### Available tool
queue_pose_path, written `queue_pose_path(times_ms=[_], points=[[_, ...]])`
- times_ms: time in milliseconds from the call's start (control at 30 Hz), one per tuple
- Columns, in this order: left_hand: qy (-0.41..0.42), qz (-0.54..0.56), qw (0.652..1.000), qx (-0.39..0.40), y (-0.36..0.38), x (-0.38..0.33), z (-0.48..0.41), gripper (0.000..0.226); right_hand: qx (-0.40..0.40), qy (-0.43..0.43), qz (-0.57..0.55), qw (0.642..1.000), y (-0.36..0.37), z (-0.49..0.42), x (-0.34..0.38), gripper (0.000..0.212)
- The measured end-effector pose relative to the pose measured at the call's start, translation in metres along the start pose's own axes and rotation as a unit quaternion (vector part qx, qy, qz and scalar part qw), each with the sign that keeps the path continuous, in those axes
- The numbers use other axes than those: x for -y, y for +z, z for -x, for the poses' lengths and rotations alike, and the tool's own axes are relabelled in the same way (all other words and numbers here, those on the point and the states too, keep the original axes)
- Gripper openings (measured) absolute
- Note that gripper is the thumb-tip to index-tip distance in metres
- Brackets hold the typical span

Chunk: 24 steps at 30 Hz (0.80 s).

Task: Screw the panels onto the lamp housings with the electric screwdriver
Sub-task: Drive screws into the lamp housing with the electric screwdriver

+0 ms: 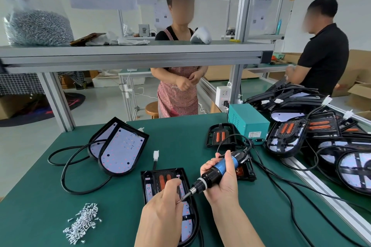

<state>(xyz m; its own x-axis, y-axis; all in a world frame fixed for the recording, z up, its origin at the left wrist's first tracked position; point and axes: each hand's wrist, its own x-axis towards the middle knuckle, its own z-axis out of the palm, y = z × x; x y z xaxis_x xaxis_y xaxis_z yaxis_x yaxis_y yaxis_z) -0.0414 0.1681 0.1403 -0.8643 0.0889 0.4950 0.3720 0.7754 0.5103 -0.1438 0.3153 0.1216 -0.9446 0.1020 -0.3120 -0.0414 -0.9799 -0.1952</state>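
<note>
A black lamp housing (187,220) with a black panel (166,176) and orange strips lies on the green mat in front of me. My right hand (221,182) grips the blue and black electric screwdriver (215,173), its tip slanting down to the left over the housing. My left hand (165,202) pinches a small screw at the bit's tip. A heap of white screws (84,223) lies at the lower left.
Two white-faced lamp housings (120,150) with black cables lie at left. A loose panel (220,135) and a teal power box (248,121) stand behind. Many housings (313,132) pile up at right. Two people stand beyond the bench; a shelf (130,54) holds a bag of screws.
</note>
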Motion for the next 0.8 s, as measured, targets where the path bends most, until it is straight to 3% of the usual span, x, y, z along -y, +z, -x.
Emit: queue_pose_path(times_ms=[300,433,500,567,633,800], points=[[-0.07,0.036,0.996,0.034,0.002,0.001,0.001,0.052,0.005,0.004,-0.01,1.0,0.001,0.0,0.001,0.03],[-0.073,0.017,0.993,-0.096,-0.004,0.015,-0.003,0.055,0.007,0.001,-0.008,1.0,0.001,0.001,0.001,0.029],[-0.182,0.033,0.976,-0.119,-0.01,0.029,-0.01,0.055,0.005,-0.003,-0.003,1.0,0.001,0.001,0.0,0.029],[-0.301,0.065,0.949,-0.067,-0.014,0.047,-0.015,0.06,0.006,-0.006,0.002,1.0,0.001,0.002,-0.001,0.031],[-0.356,0.107,0.928,-0.01,-0.015,0.058,-0.017,0.06,0.013,-0.006,0.009,1.0,0.002,0.003,-0.002,0.032],[-0.356,0.221,0.905,0.07,-0.011,0.071,-0.018,0.041,0.034,-0.007,0.035,0.999,0.004,0.005,-0.004,0.032]])
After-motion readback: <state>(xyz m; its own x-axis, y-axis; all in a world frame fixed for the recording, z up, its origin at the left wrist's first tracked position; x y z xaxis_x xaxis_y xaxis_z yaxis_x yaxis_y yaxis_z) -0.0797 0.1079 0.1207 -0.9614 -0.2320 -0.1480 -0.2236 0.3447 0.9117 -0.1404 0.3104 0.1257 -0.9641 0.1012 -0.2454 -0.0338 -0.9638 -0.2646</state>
